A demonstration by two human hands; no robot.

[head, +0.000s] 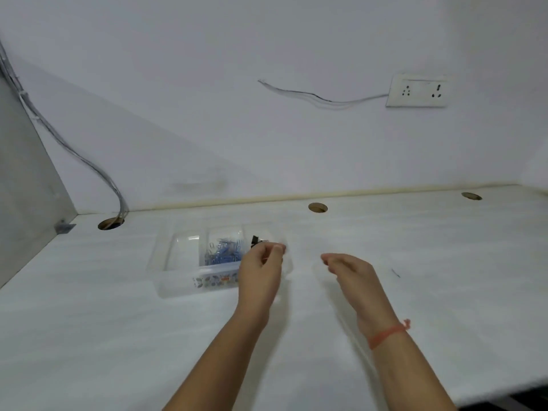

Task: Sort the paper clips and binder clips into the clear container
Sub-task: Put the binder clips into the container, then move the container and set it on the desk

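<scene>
A clear container (166,262) with three compartments sits on the white counter (415,292). Its middle compartment holds a heap of blue and silver paper clips (224,252). A black binder clip (255,241) shows in the right compartment, just behind my left hand (261,274). That hand hovers over the right compartment with thumb and forefinger pinched; anything between them is too blurred to make out. My right hand (350,271) hangs above the counter to the container's right, fingers loosely extended and holding nothing. One small dark clip (396,272) lies on the counter further right.
Three round cable holes (318,207) run along the counter's back edge, and grey cables (89,167) drop into the left one. A wall socket (418,90) with a loose wire is on the back wall. A grey panel (26,188) closes the left side.
</scene>
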